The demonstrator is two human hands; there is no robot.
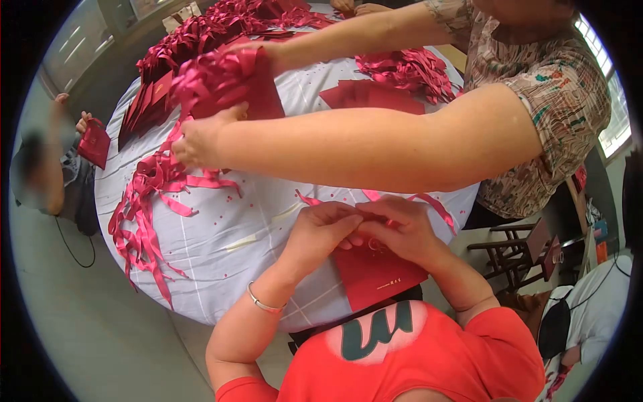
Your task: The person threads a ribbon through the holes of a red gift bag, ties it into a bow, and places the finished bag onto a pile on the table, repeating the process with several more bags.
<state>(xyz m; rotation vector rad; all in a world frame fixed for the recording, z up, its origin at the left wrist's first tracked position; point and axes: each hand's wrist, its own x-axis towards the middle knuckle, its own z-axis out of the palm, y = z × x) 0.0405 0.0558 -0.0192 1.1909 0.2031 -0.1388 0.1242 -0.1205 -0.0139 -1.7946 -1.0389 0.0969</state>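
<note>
A red paper gift bag (378, 275) with gold print lies at the near table edge in front of me. My left hand (326, 231) is closed in a pinch at the bag's top edge, its fingertips on a pink ribbon (308, 199) that is mostly hidden by the fingers. Against it, my right hand (404, 231) is closed over the bag's upper part, thumb and fingers pressed together. Another pink ribbon end (437, 208) trails out beyond my right hand. The exact spot where ribbon and bag meet is covered by my fingers.
Across the round table's white cloth (268, 268) reach a co-worker's arms (375, 147), gripping a bundle of ribboned red bags (228, 80). Loose pink ribbons (151, 201) hang over the left side. More bags (375, 96) lie behind. Another person holds a small bag (94, 143) at left.
</note>
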